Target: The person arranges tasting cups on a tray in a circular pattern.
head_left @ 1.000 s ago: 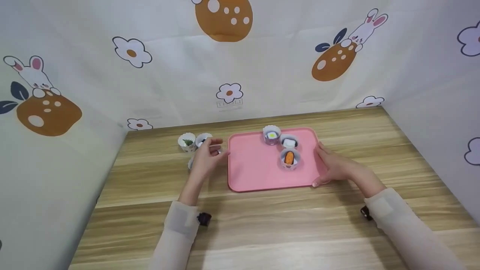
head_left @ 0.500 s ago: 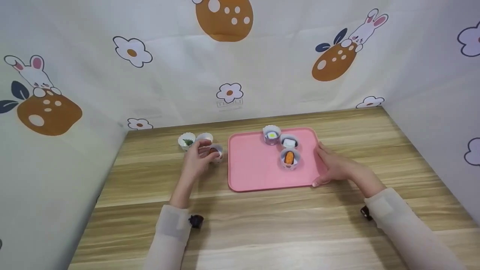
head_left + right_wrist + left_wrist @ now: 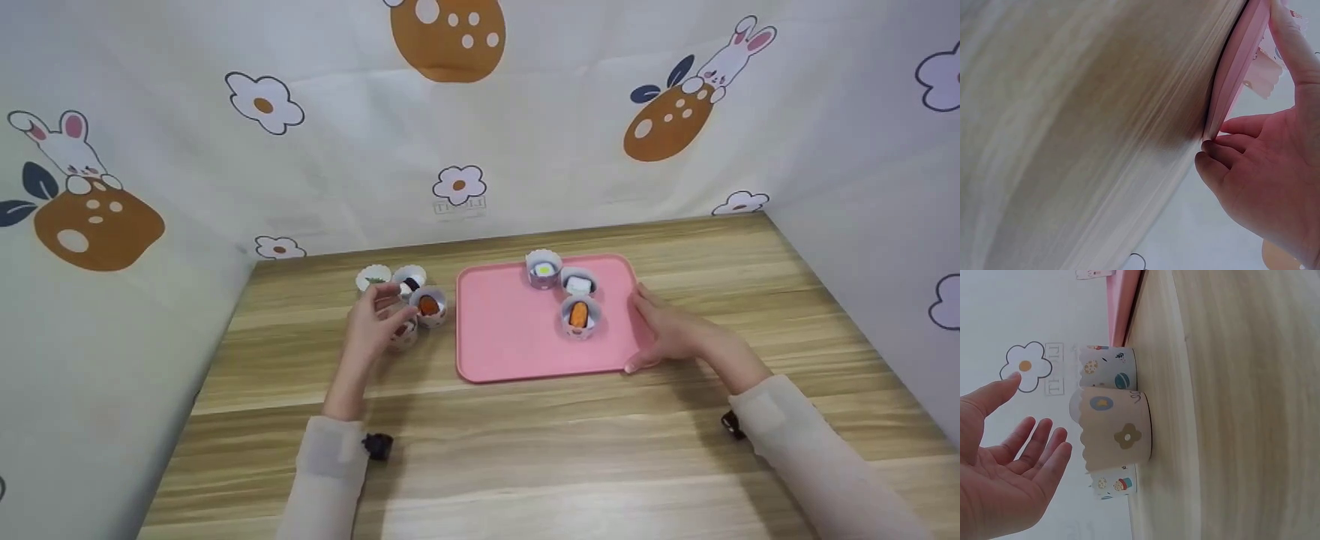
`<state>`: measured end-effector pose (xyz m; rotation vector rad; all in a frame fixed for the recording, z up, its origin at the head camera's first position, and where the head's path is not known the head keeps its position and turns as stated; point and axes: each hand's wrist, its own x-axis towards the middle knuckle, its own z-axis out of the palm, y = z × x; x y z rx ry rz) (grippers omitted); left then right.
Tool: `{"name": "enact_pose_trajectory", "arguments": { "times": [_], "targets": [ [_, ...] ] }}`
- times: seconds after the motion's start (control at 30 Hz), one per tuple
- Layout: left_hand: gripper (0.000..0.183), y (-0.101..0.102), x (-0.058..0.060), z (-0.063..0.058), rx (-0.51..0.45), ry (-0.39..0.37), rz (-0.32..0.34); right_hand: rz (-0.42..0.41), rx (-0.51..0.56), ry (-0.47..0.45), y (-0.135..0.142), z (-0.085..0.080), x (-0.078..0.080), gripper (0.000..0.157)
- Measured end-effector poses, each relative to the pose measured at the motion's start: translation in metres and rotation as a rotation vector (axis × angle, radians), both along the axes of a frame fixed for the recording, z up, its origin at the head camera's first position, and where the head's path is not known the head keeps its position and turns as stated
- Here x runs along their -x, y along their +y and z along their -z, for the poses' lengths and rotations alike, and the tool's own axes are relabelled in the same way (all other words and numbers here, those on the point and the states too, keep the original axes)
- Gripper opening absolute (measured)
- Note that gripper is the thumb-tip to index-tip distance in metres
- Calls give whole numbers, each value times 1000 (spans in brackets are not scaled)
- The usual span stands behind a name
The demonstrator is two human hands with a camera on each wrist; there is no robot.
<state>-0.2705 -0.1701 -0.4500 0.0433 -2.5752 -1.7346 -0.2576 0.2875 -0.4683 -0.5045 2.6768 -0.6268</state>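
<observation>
My left hand [image 3: 369, 322] hovers over a cluster of small paper cups left of the pink tray [image 3: 502, 345], fingers loosely bent and holding nothing. One cup [image 3: 429, 318] holds a dark orange sushi piece. The front cup [image 3: 405, 341] is partly hidden by the hand; behind stand a cup with green leaf [image 3: 373, 274] and a cup with a black-and-white piece [image 3: 409, 274]. In the left wrist view the palm faces a beige scalloped cup [image 3: 1112, 430]. My right hand [image 3: 670, 330] holds the tray's right end, thumb at the front corner and fingers along the side edge.
Toward the tray's right half stand three cups: one with a white and yellow-green piece [image 3: 544, 279], one with a white piece [image 3: 578, 286] and one with an orange piece [image 3: 580, 330]. A patterned cloth wall [image 3: 360, 172] borders the wooden table [image 3: 540, 450].
My left hand has moved left from the tray's left edge, off the orange-piece cup, which is now uncovered beside the front cup. Right hand and tray have stayed put.
</observation>
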Motion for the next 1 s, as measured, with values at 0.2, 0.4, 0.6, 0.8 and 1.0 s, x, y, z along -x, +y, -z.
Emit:
{"name": "enact_pose_trajectory", "arguments": {
  "times": [0.2,0.4,0.6,0.8,1.0],
  "targets": [
    [51,-7,-1,5,11,8,-8,11,-3,-9,1,1,0,133],
    [53,-11,-2,8,15,6,-5,14,4,-18,1,1,1,133],
    [53,-13,-4,9,12,-1,-2,11,2,-8,1,1,0,133],
    [54,-15,-5,10,32,-14,11,5,2,3,1,0,0,133],
    [54,-17,-5,13,43,-24,29,6,-12,4,1,1,1,133]
  ]
}}
